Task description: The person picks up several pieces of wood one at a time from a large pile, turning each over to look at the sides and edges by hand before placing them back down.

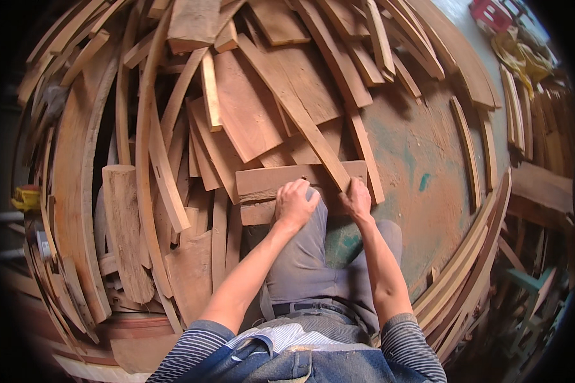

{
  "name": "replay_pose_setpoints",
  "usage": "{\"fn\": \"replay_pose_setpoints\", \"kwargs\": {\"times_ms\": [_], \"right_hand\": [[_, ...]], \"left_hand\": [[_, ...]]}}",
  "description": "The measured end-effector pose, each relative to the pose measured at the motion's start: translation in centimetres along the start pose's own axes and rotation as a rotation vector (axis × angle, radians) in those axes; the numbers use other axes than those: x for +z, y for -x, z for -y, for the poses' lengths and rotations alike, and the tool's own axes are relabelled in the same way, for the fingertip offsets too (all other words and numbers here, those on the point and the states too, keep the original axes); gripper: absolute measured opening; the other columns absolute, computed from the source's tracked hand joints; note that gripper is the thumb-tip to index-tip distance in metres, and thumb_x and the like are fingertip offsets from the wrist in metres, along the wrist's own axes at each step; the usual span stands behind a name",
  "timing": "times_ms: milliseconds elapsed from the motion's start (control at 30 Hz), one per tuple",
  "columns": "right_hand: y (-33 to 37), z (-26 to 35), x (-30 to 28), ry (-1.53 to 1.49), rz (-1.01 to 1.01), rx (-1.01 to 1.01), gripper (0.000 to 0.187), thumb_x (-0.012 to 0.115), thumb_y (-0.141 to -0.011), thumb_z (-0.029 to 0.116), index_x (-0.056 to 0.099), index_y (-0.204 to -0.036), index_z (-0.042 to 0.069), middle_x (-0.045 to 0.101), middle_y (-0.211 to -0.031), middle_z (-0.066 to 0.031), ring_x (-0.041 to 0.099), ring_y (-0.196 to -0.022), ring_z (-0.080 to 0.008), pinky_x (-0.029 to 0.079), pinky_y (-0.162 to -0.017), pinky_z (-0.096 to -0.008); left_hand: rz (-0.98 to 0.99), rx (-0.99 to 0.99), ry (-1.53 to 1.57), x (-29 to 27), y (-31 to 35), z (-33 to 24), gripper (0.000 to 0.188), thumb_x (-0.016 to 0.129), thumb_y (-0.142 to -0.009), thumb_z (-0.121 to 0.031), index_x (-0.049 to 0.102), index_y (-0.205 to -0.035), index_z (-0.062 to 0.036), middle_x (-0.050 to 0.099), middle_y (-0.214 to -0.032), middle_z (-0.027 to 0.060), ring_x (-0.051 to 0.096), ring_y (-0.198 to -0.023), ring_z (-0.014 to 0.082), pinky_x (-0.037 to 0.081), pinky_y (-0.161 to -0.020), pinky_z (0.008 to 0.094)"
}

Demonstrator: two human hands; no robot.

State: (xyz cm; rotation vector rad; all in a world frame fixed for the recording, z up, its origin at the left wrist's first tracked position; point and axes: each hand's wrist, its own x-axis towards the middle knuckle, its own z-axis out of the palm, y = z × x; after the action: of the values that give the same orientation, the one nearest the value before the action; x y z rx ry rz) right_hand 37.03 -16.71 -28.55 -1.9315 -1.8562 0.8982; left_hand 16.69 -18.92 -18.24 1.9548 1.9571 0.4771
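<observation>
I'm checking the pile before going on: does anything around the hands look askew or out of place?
Yes, mildly. A long plank lies slantwise across the flat board that both hands grip, left hand and right hand, pinning its right end. The surrounding offcuts are stacked haphazardly. No breakage is visible.

Dusty greenish floor [421, 153]; timber stacks [83, 191] around, perhaps a workshop.

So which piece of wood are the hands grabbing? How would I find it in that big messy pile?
Start at the big pile of wood scraps on the floor, then look at its near edge, just past the person's grey trouser knee. The flat board lies crosswise there, with the left hand and right hand on its near edge. Its neighbours are mostly long thin strips running away from the person.
</observation>
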Motion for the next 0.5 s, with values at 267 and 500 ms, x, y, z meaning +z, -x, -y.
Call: {"fn": "replay_pose_setpoints", "kwargs": {"times_ms": [267,500], "right_hand": [[4.2,-3.6,-10.3,-1.014,0.513,0.308,0.042,0.064,-0.095,0.032,0.058,-0.127,0.005,0.064,-0.095,-0.0058,0.064,-0.082,-0.0174,0.052,-0.067,-0.0311],[9.0,-5.2,-12.7,-1.125,0.597,0.456,0.039,0.064,-0.096,0.036,0.059,-0.119,0.005,0.065,-0.099,-0.0097,0.067,-0.084,-0.0213,0.058,-0.067,-0.0387]], "left_hand": [[-0.059,-0.013,0.061,0.2,0.2,-0.2,0.026,0.066,-0.083,-0.029,0.067,-0.093,-0.0051,0.067,-0.106,0.0092,0.061,-0.105,0.0304,0.045,-0.096,0.0454],[-0.05,0.012,0.031,0.3,0.3,-0.4,0.025,0.064,-0.084,-0.03,0.065,-0.089,-0.0054,0.067,-0.105,0.0098,0.061,-0.104,0.0316,0.045,-0.095,0.0453]]}}
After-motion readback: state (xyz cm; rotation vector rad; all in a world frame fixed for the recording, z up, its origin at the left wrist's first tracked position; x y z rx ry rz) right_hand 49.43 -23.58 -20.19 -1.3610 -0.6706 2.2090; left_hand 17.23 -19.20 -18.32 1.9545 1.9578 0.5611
